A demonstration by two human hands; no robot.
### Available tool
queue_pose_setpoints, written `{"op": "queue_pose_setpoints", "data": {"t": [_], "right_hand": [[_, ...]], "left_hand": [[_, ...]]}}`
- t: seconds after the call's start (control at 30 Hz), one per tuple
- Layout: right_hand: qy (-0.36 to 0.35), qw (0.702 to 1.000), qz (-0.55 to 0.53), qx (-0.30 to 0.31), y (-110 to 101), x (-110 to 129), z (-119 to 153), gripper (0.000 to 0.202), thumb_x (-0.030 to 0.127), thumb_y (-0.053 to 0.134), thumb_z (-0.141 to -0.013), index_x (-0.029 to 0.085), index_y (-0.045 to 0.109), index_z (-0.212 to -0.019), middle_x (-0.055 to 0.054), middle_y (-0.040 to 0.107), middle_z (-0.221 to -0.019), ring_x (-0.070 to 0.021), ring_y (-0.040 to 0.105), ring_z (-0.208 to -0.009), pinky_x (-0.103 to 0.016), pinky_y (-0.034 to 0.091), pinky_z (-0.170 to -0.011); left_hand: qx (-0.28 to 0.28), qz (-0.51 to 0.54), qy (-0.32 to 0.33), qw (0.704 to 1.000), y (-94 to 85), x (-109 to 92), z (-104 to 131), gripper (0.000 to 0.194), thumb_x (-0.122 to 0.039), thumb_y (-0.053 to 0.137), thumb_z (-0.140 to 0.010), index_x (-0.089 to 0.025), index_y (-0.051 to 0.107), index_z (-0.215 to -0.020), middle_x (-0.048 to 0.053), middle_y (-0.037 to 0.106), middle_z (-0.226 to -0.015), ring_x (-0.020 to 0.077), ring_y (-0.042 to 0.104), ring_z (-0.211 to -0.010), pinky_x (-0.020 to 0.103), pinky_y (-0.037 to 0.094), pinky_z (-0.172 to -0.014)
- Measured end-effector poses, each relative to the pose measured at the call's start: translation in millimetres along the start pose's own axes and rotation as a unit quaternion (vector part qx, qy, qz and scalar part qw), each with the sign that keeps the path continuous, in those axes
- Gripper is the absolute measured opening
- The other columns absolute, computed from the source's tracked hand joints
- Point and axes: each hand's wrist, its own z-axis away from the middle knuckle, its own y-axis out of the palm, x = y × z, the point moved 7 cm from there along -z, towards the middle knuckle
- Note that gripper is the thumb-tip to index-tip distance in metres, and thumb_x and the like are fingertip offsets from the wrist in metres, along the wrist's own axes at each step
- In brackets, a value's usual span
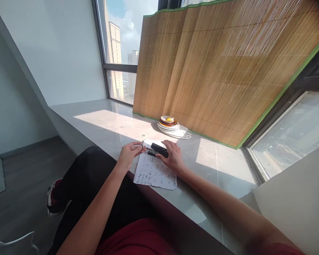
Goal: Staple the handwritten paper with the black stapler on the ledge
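My right hand (174,157) is closed round the near end of a black stapler (158,149), thumb on the close side and fingers over the far side. The stapler lies low over a sheet of handwritten paper (154,173) on the ledge. Just to its left, my left hand (129,153) pinches something small and thin between thumb and forefinger; its kind is too small to make out. A dark pen-like stick (151,153) rests on the paper below the stapler, partly hidden by it.
Beyond my hands, stacked plates (168,127) stand on the tiled ledge (111,129). A bamboo mat (202,71) leans against the window behind them. The ledge's front edge runs along my legs, and a wall (295,198) closes off the right.
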Motion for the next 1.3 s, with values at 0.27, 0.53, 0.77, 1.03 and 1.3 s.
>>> {"op": "queue_pose_setpoints", "data": {"t": [0.27,0.53,0.77,1.03,1.3], "right_hand": [[-0.252,0.963,-0.086,0.042,-3.7,64.1,13.6,0.023,0.025,0.059,-0.108,0.033,0.075,-0.123,-0.007,0.079,-0.116,-0.0239,0.073,-0.105,-0.043,0.06,-0.093],[-0.149,0.983,-0.104,0.004,-10.0,22.9,-10.8,0.019,0.031,0.06,-0.106,0.028,0.078,-0.102,-0.008,0.08,-0.113,-0.0272,0.073,-0.105,-0.046,0.06,-0.095],[0.094,0.993,0.066,0.036,-28.9,-116.9,-26.9,0.015,0.014,0.067,-0.085,0.022,0.073,-0.074,-0.008,0.08,-0.088,-0.0287,0.074,-0.086,-0.045,0.059,-0.088],[0.115,0.986,0.094,0.077,-12.0,-154.5,-20.8,0.024,0.021,0.068,-0.092,0.024,0.081,-0.112,-0.012,0.074,-0.139,-0.0323,0.068,-0.128,-0.049,0.05,-0.113],[0.099,0.99,0.091,0.04,-12.9,-148.3,-21.1,0.032,0.019,0.063,-0.092,0.02,0.077,-0.121,-0.015,0.072,-0.14,-0.0352,0.065,-0.122,-0.05,0.051,-0.107]], "left_hand": [[0.142,-0.163,0.029,0.976,46.1,-16.5,25.9,0.054,-0.063,0.09,-0.075,-0.02,0.073,-0.104,0.009,0.082,-0.086,0.0294,0.079,-0.084,0.041,0.064,-0.074],[0.082,-0.188,0.1,0.974,35.6,-33.8,11.0,0.043,-0.061,0.077,-0.09,-0.022,0.068,-0.103,0.01,0.081,-0.098,0.0296,0.079,-0.092,0.042,0.064,-0.082],[0.006,-0.498,0.151,0.854,-2.8,-30.6,-98.7,0.034,-0.026,0.05,-0.099,-0.016,0.07,-0.124,0.021,0.07,-0.139,0.0345,0.066,-0.132,0.048,0.051,-0.112],[0.133,-0.555,0.154,0.807,1.2,15.6,-132.9,0.046,-0.025,0.054,-0.091,-0.023,0.072,-0.133,0.015,0.062,-0.155,0.031,0.047,-0.153,0.05,0.029,-0.129],[0.082,-0.613,0.16,0.769,-18.2,6.9,-101.2,0.025,-0.024,0.047,-0.098,-0.023,0.072,-0.101,0.013,0.074,-0.116,0.0324,0.065,-0.116,0.045,0.051,-0.103]]}}
